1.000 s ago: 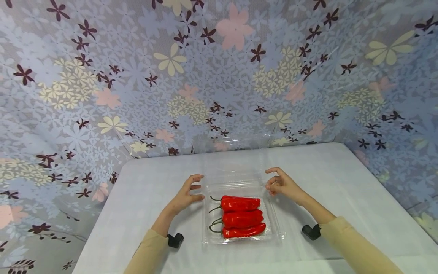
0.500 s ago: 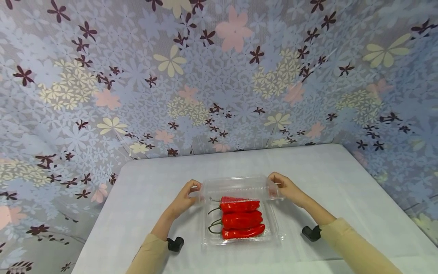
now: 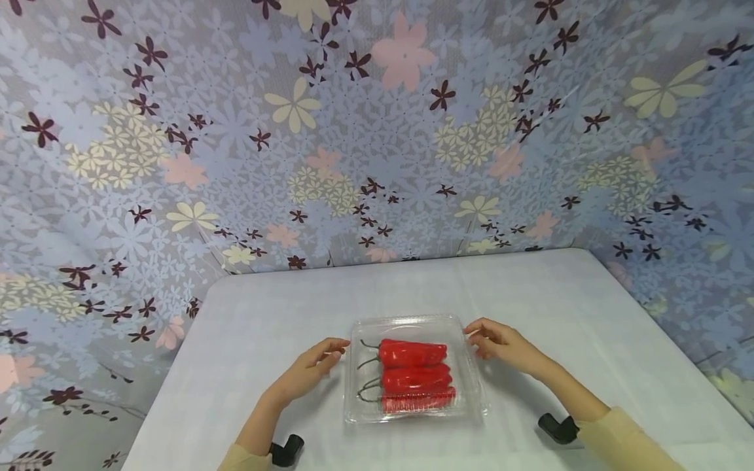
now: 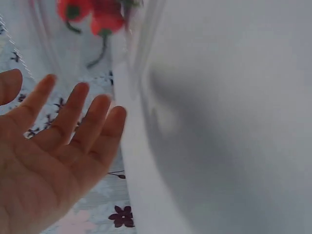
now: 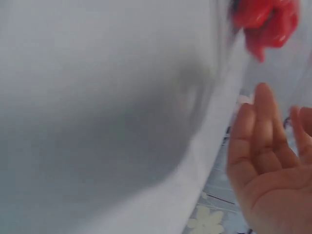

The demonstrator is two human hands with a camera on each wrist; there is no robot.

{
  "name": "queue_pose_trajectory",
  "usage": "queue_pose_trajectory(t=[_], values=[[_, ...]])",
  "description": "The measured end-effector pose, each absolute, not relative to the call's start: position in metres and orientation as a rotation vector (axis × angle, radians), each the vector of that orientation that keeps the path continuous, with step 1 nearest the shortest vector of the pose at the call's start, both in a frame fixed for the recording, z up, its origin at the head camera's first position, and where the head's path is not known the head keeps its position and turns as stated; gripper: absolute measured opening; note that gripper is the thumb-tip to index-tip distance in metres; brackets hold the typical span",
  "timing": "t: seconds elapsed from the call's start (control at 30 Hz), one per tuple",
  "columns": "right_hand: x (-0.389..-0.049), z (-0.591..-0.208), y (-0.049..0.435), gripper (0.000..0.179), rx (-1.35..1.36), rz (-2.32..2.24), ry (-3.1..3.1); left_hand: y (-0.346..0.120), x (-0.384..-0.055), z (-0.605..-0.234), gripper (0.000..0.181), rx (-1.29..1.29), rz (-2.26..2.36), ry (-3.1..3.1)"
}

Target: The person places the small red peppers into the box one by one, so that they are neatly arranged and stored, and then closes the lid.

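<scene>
A clear plastic clamshell box [image 3: 406, 320] lies on the white table in the head view, its lid down over several red peppers [image 3: 413, 354] with green stems pointing left. My left hand [image 3: 309, 369] is beside the box's left edge, fingertips close to its rim. In the left wrist view that hand [image 4: 58, 156] has its fingers fairly straight and spread, holding nothing. By the far right corner is my right hand [image 3: 509, 347], with loosely bent fingers near the edge. The right wrist view shows this hand [image 5: 268, 175] with nothing in its grasp. Whether the lid is latched I cannot tell.
A white cloth covers the table [image 3: 283, 294]. Behind and around it hangs a floral curtain [image 3: 377, 144]. Black wrist-worn devices [image 3: 287, 451] sit on both forearms, low over the cloth.
The clear lid has swung from upright at the back down over the peppers. Both hands, at the lid's sides half a second ago, have come nearer and let go of it.
</scene>
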State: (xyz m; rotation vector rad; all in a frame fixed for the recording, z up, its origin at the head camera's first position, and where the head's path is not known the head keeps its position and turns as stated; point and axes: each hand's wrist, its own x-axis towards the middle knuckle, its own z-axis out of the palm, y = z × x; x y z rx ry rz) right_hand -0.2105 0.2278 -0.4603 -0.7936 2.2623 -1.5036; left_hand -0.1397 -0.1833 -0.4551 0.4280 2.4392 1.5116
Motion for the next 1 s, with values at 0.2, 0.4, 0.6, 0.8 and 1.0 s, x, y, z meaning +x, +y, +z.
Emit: queue_pose_trajectory(t=[0.2, 0.4, 0.6, 0.8, 1.0], values=[[-0.163, -0.451, 0.233, 0.046, -0.726, -1.437, 2.234, -0.177, -0.101, -0.444, 0.042, 0.435, 1.486, 2.367], [-0.127, -0.454, 0.226, 0.057, -0.632, -1.502, 2.173, -0.164, -0.075, -0.456, 0.054, 0.454, 1.562, 2.335], [-0.110, -0.465, 0.221, 0.065, -0.619, -1.707, 1.852, -0.150, -0.064, -0.473, 0.060, 0.427, 1.820, 2.185], [-0.105, -0.472, 0.218, 0.068, -0.645, -1.807, 1.694, -0.142, -0.059, -0.479, 0.060, 0.405, 1.997, 2.101], [-0.101, -0.476, 0.216, 0.068, -0.713, -1.923, 1.635, -0.135, -0.055, -0.481, 0.063, 0.290, 2.093, 2.047]])
